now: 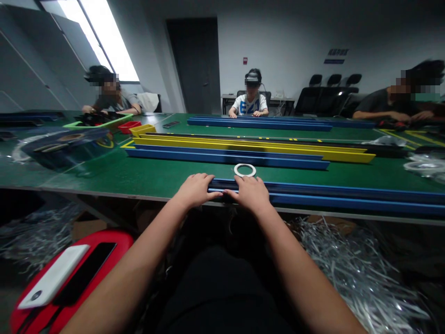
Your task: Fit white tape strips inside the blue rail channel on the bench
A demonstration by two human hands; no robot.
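Note:
A long blue rail (347, 197) with a dark channel along it lies at the front edge of the green table and runs off to the right. My left hand (195, 190) is at its left end, fingers on the far side and thumb on the near side. Close beside it, my right hand (253, 191) straddles the same rail, its thumb pointing at my left thumb. Both hands hold the rail against the table. Just beyond my right fingers lies a white ring (245, 170) like a roll of tape. What lies under my palms is hidden.
Behind the ring are more blue rails (225, 157) and yellow rails (257, 147). A red bin (129, 127) and yellow bin (143, 130) stand left. A red stool (114, 239) holds two flat devices. Shredded strips (347, 273) heap below right. Several people sit around the table.

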